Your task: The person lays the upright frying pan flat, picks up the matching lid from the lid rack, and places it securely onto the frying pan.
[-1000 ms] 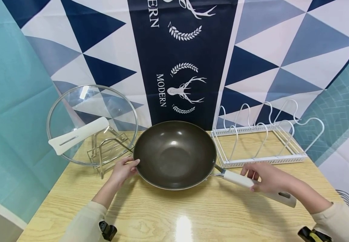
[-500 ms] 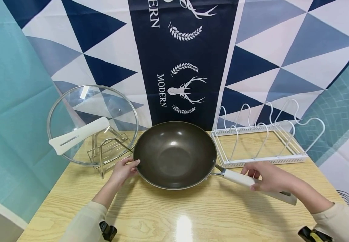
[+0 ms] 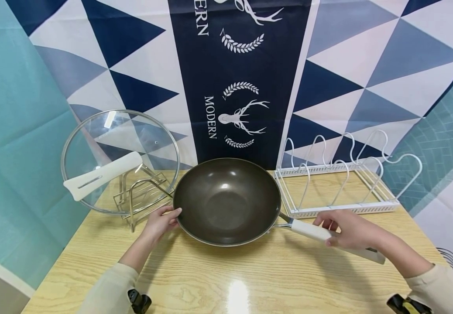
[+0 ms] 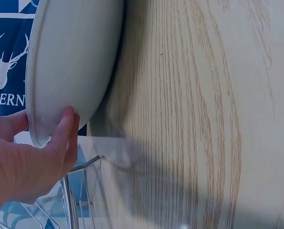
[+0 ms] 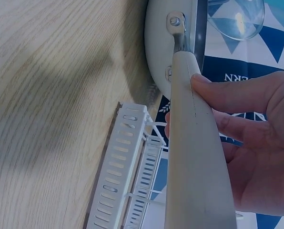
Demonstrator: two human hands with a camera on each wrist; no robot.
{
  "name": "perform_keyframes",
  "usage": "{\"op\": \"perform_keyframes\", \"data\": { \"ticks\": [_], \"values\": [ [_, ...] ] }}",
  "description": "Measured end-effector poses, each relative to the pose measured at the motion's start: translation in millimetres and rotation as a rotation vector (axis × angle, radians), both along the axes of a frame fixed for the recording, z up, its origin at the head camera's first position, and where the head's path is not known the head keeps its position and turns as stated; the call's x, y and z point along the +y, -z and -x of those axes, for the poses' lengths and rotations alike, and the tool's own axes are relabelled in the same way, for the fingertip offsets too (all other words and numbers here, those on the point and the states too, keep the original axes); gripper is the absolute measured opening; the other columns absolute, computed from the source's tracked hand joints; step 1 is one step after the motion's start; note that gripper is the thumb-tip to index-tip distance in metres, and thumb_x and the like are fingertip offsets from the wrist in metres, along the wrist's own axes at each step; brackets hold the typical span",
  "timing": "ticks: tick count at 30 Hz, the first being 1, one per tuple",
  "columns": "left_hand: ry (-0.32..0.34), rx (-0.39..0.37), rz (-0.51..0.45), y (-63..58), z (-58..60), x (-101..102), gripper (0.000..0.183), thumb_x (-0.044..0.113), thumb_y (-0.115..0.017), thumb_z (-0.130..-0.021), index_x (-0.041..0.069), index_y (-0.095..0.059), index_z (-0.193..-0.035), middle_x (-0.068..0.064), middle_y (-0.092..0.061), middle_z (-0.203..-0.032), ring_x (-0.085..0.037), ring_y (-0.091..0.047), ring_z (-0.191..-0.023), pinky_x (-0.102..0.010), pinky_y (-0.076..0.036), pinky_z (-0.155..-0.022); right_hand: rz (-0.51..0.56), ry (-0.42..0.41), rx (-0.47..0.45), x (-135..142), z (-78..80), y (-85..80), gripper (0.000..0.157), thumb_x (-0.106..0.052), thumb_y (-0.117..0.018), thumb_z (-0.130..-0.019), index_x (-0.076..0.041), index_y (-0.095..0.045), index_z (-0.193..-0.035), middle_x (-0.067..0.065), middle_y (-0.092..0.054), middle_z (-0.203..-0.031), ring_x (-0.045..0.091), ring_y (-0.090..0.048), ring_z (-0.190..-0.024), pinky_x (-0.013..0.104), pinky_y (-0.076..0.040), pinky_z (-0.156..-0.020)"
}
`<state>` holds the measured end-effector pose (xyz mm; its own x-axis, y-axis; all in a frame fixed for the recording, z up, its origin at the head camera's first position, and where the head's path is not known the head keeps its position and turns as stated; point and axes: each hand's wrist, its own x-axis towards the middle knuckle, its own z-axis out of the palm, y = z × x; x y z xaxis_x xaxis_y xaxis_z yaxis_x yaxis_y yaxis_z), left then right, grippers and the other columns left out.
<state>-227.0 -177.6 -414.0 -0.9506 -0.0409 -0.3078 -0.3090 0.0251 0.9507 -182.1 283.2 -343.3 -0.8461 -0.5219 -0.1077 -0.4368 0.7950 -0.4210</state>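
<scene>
A wok (image 3: 226,205) with a dark brown inside and a pale outside sits at the middle of the wooden table. My left hand (image 3: 161,222) pinches its left rim; in the left wrist view the thumb lies over the edge and the fingers press the pale outer wall (image 4: 75,62). On the other side, my right hand (image 3: 346,229) holds the long cream handle (image 3: 309,231) between thumb and fingers. The right wrist view shows the thumb on the handle (image 5: 192,143) near its metal joint, with the other fingertips mostly hidden behind it.
Left of the wok, a glass lid (image 3: 120,131) with a cream handle (image 3: 104,174) leans upright in a wire rack (image 3: 132,205). A white rack (image 3: 340,209) with wavy dividers stands at the right. A patterned cloth (image 3: 234,87) hangs behind the table (image 3: 195,279).
</scene>
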Motion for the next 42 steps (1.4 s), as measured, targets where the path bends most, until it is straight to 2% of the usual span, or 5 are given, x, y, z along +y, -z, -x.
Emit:
{"op": "perform_keyframes", "data": {
  "ticks": [6,11,25,32,42],
  "values": [
    [-0.002,0.011,-0.04,1.7,-0.5,0.1,0.049,0.013,-0.06,-0.094,-0.012,-0.044,-0.133,-0.002,-0.067,-0.088,-0.005,-0.068,-0.074,-0.016,-0.057,-0.073,-0.001,0.008,0.012,0.5,0.4,2.2,0.031,-0.008,-0.079,-0.072,-0.013,-0.064,-0.099,-0.008,-0.062,-0.083,-0.004,-0.052,-0.073,0.019,-0.045,-0.063],
    [0.009,0.012,-0.03,1.9,-2.5,-1.1,0.052,0.015,-0.059,-0.095,-0.011,-0.041,-0.136,-0.006,-0.066,-0.096,-0.006,-0.069,-0.078,-0.016,-0.057,-0.075,0.0,0.012,0.02,0.3,0.6,2.9,0.031,-0.007,-0.078,-0.071,-0.014,-0.065,-0.099,-0.009,-0.062,-0.082,-0.004,-0.051,-0.072,0.019,-0.044,-0.062],
    [0.007,0.014,-0.023,0.6,-4.3,-1.0,0.05,0.015,-0.06,-0.095,-0.01,-0.044,-0.134,-0.006,-0.067,-0.096,-0.007,-0.069,-0.078,-0.016,-0.057,-0.075,-0.007,0.032,0.021,1.2,1.6,2.9,0.031,-0.006,-0.078,-0.072,-0.015,-0.065,-0.099,-0.009,-0.063,-0.082,-0.003,-0.051,-0.072,0.021,-0.045,-0.063],
    [-0.002,-0.002,-0.025,1.2,-5.5,-1.1,0.051,0.015,-0.06,-0.095,-0.011,-0.042,-0.135,-0.011,-0.067,-0.102,-0.007,-0.069,-0.081,-0.016,-0.057,-0.077,0.004,0.025,0.016,1.3,2.2,3.9,0.031,-0.005,-0.078,-0.072,-0.015,-0.065,-0.099,-0.009,-0.062,-0.082,-0.004,-0.051,-0.072,0.021,-0.045,-0.063],
    [0.001,-0.006,-0.017,-0.1,-5.8,0.6,0.051,0.015,-0.058,-0.096,-0.011,-0.041,-0.137,-0.006,-0.065,-0.097,-0.005,-0.067,-0.078,-0.015,-0.057,-0.076,0.005,0.032,0.001,2.8,2.5,4.1,0.032,-0.006,-0.078,-0.073,-0.013,-0.065,-0.101,-0.008,-0.063,-0.083,-0.004,-0.051,-0.073,0.021,-0.046,-0.063]
  ]
}}
